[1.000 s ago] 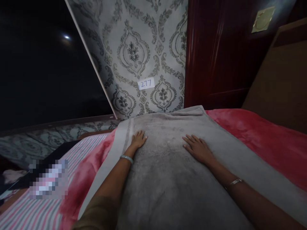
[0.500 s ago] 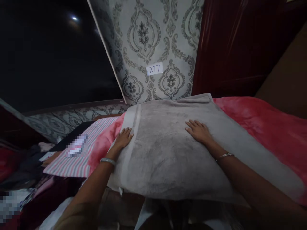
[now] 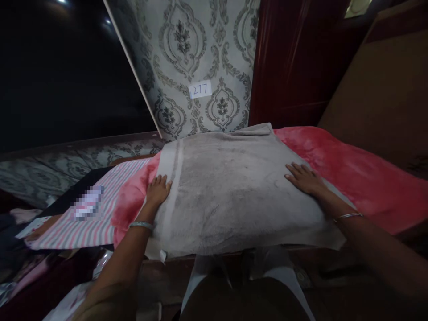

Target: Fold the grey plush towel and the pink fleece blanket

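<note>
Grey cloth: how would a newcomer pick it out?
Below the patterned wall lies red bedding. On top of it spreads the grey cloth; unlike the bedding and the pink-striped cloth, it is grey with a pale band near its left edge.

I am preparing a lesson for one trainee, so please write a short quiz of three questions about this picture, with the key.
1. True or false: the right hand is closed in a fist.
2. Which number is written on the white paper on the patterned wall?
A) 177
B) 277
C) 727
3. Which hand is nearer to the pale band of the gray cloth?

Key:
1. False; the right hand lies open.
2. B
3. The left hand.
</note>
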`<state>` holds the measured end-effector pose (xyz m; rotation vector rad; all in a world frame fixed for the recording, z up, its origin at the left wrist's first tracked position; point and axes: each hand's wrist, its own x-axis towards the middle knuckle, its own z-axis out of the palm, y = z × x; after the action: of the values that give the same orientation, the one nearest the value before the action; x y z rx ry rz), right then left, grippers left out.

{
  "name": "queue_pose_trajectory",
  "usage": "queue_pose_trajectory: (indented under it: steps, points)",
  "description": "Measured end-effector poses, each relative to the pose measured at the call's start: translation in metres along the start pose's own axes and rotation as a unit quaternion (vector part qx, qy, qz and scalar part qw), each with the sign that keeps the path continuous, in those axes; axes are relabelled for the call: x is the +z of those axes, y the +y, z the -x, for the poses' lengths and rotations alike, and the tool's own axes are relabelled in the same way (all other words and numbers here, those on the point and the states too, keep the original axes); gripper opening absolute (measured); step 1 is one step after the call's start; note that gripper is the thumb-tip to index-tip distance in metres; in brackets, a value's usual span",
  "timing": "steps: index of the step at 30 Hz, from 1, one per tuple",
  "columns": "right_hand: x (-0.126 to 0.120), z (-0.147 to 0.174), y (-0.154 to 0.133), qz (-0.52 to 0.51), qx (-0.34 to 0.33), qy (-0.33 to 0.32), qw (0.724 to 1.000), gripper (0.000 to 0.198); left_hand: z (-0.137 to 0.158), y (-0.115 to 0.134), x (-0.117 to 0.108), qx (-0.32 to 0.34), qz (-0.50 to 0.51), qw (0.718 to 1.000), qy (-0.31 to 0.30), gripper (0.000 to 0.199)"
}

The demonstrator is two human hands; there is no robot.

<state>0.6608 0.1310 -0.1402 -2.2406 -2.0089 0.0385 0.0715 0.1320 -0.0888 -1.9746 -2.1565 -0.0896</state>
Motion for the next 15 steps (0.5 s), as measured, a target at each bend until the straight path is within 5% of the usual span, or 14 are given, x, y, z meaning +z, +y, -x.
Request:
queue_pose_trajectory:
  steps: [3, 6, 12, 15]
  points:
    - [-0.013, 0.019, 0.020, 0.004, 0.065, -0.012, 0.998, 0.070, -0.001, 0.003, -0.005, -0.006, 0.004, 1.000, 0.003, 0.060]
    - [-0.032, 0.034, -0.009, 0.025, 0.088, 0.000, 0.996, 0.065, 0.001, 0.019, -0.018, -0.024, 0.008, 0.999, -0.019, 0.058]
    - [-0.031, 0.066, -0.148, -0.022, -0.180, 0.028, 0.983, 0.061, 0.022, 0.076, -0.036, 0.112, 0.054, 0.992, -0.020, 0.060]
    - [-0.013, 0.077, -0.174, -0.037, -0.234, -0.004, 0.972, 0.064, 0.036, 0.081, -0.028, 0.132, 0.062, 0.988, -0.057, 0.063]
